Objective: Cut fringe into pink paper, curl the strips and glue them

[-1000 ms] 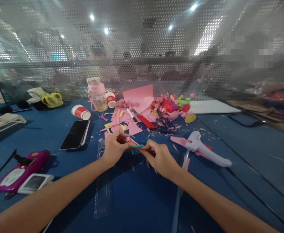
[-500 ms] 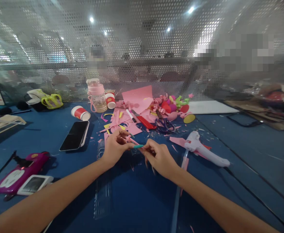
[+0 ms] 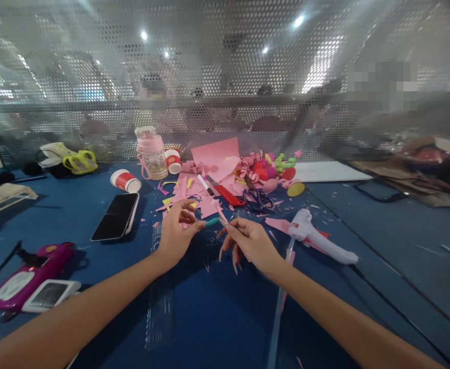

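Above the near middle of the blue table, my right hand [image 3: 252, 243] pinches a narrow pink paper strip [image 3: 219, 210] between thumb and forefinger. Its upper end points up and away, and the other fingers hang loosely below. To its left, my left hand [image 3: 177, 230] is open, thumb and fingers apart with nothing visible between them. The long teal thumbnail [image 3: 211, 223] reaches toward the strip; whether it touches cannot be made out. Just beyond both hands lies a pile of pink paper scraps [image 3: 209, 206]. Under the left wrist is a clear plastic ruler [image 3: 158, 318].
A white glue gun [image 3: 317, 238] lies right, its clear glue stick [image 3: 277, 328] running toward me. Behind are a red cutter [image 3: 228, 195], blue scissors [image 3: 259, 199] and a pink bottle [image 3: 151, 156]. Left are a phone [image 3: 116, 216], a paper cup [image 3: 125, 181] and a purple device [image 3: 33, 274].
My left fingers have opened and drawn back from the pink strip, which now stays in my right hand. The right hand's lower fingers have spread. The view has shifted slightly.
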Tool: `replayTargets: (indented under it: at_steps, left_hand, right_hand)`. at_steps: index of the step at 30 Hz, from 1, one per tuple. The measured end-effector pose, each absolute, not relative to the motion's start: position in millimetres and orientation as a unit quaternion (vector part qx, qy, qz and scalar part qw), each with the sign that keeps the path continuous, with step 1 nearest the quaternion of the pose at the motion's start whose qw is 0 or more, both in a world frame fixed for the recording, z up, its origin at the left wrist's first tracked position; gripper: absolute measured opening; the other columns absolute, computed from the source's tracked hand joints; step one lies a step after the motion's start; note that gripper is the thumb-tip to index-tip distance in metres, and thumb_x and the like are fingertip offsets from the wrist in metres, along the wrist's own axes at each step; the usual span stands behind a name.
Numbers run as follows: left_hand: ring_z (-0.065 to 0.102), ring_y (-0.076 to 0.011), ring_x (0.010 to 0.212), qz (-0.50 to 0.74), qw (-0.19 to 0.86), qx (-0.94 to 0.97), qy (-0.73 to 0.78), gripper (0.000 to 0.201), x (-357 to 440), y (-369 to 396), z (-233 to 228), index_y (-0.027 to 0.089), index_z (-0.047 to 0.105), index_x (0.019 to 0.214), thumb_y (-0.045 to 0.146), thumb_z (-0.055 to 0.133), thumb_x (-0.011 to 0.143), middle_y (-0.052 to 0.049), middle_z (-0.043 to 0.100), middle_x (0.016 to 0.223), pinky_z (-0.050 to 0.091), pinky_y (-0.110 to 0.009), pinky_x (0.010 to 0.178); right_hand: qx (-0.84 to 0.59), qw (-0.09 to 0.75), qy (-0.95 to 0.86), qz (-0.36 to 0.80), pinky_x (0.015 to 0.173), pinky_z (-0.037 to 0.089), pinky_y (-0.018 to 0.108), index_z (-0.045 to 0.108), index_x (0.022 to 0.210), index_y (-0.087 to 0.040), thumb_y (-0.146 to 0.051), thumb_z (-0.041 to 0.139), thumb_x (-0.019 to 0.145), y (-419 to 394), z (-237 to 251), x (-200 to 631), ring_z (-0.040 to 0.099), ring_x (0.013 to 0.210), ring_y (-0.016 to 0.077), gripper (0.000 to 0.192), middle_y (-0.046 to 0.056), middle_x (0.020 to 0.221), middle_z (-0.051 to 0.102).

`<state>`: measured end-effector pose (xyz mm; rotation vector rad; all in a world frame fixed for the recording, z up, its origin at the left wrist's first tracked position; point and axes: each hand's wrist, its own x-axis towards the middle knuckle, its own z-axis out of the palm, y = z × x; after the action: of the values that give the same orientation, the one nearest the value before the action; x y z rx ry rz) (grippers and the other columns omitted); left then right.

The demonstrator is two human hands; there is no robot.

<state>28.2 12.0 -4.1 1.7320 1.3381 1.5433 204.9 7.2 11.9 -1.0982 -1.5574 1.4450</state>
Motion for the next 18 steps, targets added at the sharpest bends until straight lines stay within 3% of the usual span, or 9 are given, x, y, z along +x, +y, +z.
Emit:
replayTargets:
  at_steps: [3, 6, 18]
  left_hand:
    - [0.053, -0.0187, 0.091, 0.55, 0.055, 0.692, 0.465, 0.043, 24.3, 10.7, -1.2, 0.019, 0.053, 0.106, 0.035, 0.066, 0.067, -0.006, 0.055, 0.099, 0.045, -0.036, 0.08]
    - [0.047, -0.0207, 0.103, 0.541, -0.042, 0.719, 0.434, 0.042, 22.0, 11.1, 0.4, 0.022, 0.053, 0.109, 0.033, 0.064, 0.07, -0.007, 0.055, 0.108, 0.039, -0.041, 0.09]
    - [0.045, -0.0193, 0.107, 0.502, -0.051, 0.774, 0.383, 0.026, 20.3, 13.3, -1.7, 0.027, 0.061, 0.102, 0.019, 0.056, 0.078, 0.0, 0.067, 0.097, 0.037, -0.042, 0.091]
  right_hand:
    - [-0.421, 0.357, -0.601, 0.579, 0.027, 0.033, 0.014, 0.049, 0.076, -0.015, -0.041, 0.05, 0.078, 5.8, 10.8, 203.1, 0.051, 0.029, 0.0069, 0.026, 0.0, 0.054, 0.062]
    - [-0.415, 0.344, -0.609, 0.582, 0.028, 0.035, 0.015, 0.048, 0.077, -0.015, -0.042, 0.05, 0.078, 4.2, 8.8, 202.0, 0.049, 0.028, 0.0065, 0.027, 0.0, 0.053, 0.062]
    - [-0.42, 0.296, -0.638, 0.574, 0.023, 0.025, 0.013, 0.049, 0.071, -0.014, -0.044, 0.049, 0.078, 0.2, 10.5, 198.8, 0.039, 0.022, 0.0026, 0.031, -0.002, 0.049, 0.058]
